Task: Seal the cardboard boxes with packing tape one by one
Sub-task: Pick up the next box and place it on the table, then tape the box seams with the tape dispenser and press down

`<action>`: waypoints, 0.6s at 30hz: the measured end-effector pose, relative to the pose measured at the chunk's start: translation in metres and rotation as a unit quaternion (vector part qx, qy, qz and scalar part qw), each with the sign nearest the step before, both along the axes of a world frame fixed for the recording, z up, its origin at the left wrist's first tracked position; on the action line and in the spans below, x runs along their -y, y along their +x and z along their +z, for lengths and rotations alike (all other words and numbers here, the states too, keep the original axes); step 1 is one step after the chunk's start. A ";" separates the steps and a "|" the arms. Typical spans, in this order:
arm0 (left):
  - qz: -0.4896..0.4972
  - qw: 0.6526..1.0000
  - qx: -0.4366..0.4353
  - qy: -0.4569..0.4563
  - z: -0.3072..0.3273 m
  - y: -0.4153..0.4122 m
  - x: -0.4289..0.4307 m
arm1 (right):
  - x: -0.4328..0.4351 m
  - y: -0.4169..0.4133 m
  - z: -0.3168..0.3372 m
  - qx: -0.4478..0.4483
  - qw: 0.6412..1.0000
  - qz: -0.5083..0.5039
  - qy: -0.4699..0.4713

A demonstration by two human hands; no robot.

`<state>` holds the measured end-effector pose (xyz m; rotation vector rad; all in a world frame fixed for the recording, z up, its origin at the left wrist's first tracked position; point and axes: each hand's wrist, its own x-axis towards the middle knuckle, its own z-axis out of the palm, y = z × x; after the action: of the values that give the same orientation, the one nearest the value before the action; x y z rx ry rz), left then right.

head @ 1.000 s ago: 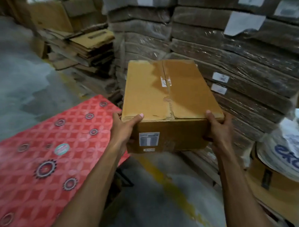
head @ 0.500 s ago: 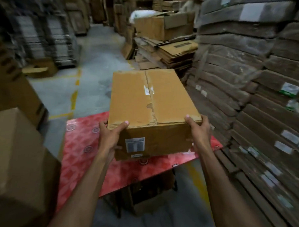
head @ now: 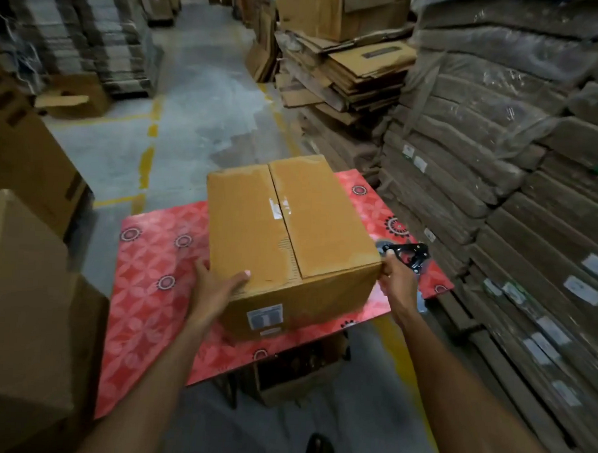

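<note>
l hand [head: 216, 291] clamps near-left corner of cardboard box [head: 290, 226], thumb on top, fingers down the side; box sits mid tabletop [head: 151, 271], seam looks unsealed; r hand [head: 396, 282] at right corner, fingers hidden, can't tell; tape dispenser [head: 407, 256] just beyond; prob grab it next.

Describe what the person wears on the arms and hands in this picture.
Nothing visible is worn: the left hand and right hand have no gloves, and the left forearm and right forearm are bare, with no sleeve, watch or band in view.
</note>
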<state>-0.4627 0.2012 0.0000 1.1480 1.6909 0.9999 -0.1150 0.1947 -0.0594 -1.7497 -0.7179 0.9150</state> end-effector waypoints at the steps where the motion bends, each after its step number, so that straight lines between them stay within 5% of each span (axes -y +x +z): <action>1: -0.019 0.999 -0.027 0.024 0.002 0.001 -0.012 | -0.005 0.011 -0.003 0.020 0.999 -0.021 -0.021; 6: -0.112 0.961 -0.253 0.009 0.006 0.001 -0.067 | -0.023 0.055 -0.019 0.210 0.955 0.073 -0.198; 12: -0.107 0.959 -0.263 -0.007 -0.003 -0.002 -0.079 | -0.051 0.089 -0.092 0.256 0.911 0.060 -0.318; 18: -0.084 0.968 -0.235 -0.012 -0.003 0.012 -0.074 | -0.047 0.083 -0.076 0.196 0.930 0.060 -0.305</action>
<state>-0.4509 0.2751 -0.0031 1.5740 1.9187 0.6277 -0.0323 0.2419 -0.1351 -2.5127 -0.8604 0.9431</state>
